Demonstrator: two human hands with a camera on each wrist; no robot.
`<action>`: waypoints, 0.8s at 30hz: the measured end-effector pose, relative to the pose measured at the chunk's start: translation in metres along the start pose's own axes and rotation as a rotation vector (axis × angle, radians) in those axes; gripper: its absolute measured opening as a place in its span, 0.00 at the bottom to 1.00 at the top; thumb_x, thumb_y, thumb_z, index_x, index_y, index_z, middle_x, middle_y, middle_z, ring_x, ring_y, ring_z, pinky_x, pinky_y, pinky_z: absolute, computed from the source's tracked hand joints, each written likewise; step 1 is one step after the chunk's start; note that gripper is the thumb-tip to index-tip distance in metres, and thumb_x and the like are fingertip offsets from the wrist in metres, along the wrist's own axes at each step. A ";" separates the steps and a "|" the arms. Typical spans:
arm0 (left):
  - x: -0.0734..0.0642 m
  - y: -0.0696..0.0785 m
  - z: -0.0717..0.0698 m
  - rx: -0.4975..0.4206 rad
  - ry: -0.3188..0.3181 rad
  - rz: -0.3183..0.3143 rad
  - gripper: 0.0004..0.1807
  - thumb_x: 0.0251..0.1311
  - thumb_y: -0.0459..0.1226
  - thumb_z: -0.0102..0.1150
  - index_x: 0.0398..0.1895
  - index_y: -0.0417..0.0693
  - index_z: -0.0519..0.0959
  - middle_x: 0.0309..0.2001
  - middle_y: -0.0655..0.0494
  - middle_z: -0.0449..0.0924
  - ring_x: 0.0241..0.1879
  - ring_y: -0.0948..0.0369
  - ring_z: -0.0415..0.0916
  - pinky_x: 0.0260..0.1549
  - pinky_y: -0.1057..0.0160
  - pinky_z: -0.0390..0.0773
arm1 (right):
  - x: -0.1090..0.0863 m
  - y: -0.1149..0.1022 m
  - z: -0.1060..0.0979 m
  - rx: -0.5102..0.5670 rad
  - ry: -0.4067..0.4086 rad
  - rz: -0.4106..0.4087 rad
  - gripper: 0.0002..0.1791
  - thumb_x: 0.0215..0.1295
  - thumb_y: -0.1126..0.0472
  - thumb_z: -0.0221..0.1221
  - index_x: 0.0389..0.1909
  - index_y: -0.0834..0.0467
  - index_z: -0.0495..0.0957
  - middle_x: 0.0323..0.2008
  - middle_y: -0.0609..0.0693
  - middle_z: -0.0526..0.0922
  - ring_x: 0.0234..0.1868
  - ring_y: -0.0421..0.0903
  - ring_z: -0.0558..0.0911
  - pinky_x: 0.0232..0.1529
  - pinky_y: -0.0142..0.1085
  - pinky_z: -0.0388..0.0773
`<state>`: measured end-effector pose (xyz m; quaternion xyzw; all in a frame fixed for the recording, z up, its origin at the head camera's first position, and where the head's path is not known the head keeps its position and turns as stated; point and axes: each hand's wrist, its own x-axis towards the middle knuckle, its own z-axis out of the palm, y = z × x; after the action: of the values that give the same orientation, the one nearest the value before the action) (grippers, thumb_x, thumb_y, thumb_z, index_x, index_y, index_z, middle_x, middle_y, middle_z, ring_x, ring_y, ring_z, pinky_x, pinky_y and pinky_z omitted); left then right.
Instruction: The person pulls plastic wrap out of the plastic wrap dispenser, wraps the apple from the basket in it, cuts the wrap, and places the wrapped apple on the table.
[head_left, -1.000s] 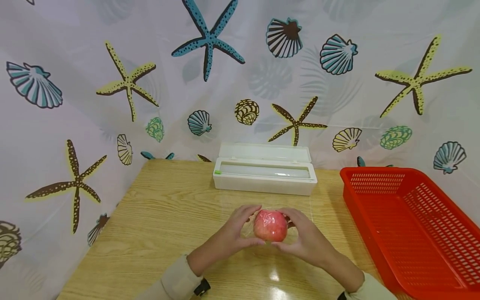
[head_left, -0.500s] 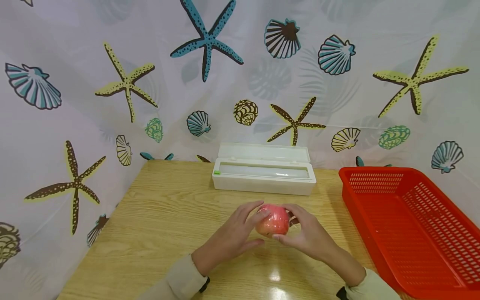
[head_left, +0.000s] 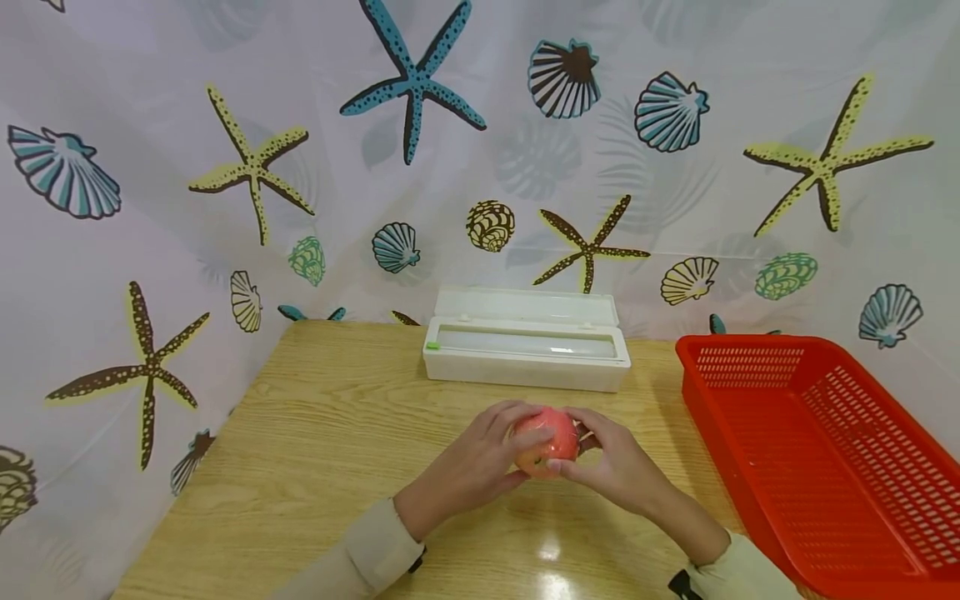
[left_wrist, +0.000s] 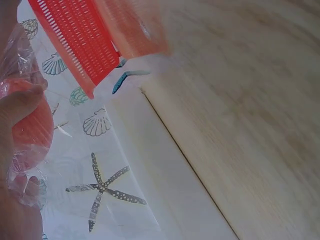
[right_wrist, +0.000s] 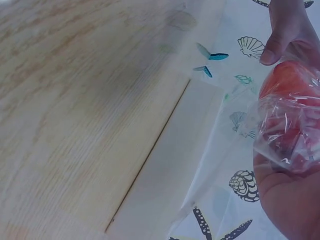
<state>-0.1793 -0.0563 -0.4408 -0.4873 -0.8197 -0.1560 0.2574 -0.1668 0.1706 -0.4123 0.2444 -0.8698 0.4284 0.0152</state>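
A red apple (head_left: 566,442) wrapped in clear plastic film is held between both hands above the table. My left hand (head_left: 476,458) grips it from the left, with fingers over its top and front and the thumb low. On the other side my right hand (head_left: 618,467) holds it, the thumb at the lower front and the fingers behind. Loose, crinkled film (right_wrist: 287,132) bunches around the apple in the right wrist view. In the left wrist view a thumb or finger lies across the apple (left_wrist: 37,130), with film sticking out above and below it.
A white cling film box (head_left: 525,371) with its lid raised stands at the back of the wooden table (head_left: 322,433). At the right is a red plastic basket (head_left: 817,467). A curtain (head_left: 450,183) with starfish and shells hangs behind.
The apple has been lifted slightly and turned between the hands. My left hand's fingers loosened and moved over its front, and its thumb shifted. The basket and box stay put.
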 end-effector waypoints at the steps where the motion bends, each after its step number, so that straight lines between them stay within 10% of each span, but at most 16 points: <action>1: 0.001 0.000 0.001 -0.013 0.008 0.003 0.45 0.44 0.43 0.73 0.65 0.50 0.58 0.64 0.48 0.56 0.64 0.54 0.52 0.65 0.60 0.53 | 0.000 0.000 0.000 0.009 -0.006 0.011 0.33 0.52 0.57 0.68 0.58 0.62 0.69 0.38 0.46 0.78 0.34 0.43 0.78 0.37 0.34 0.78; 24: 0.007 -0.004 0.003 -0.237 -0.002 -0.087 0.47 0.43 0.42 0.73 0.67 0.52 0.57 0.62 0.51 0.58 0.60 0.58 0.57 0.55 0.66 0.68 | 0.001 -0.001 -0.008 -0.016 -0.073 0.057 0.34 0.58 0.48 0.62 0.65 0.53 0.65 0.48 0.44 0.74 0.44 0.43 0.71 0.41 0.40 0.75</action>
<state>-0.1866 -0.0516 -0.4392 -0.4784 -0.8161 -0.2624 0.1903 -0.1692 0.1753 -0.4066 0.2349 -0.8797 0.4125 -0.0268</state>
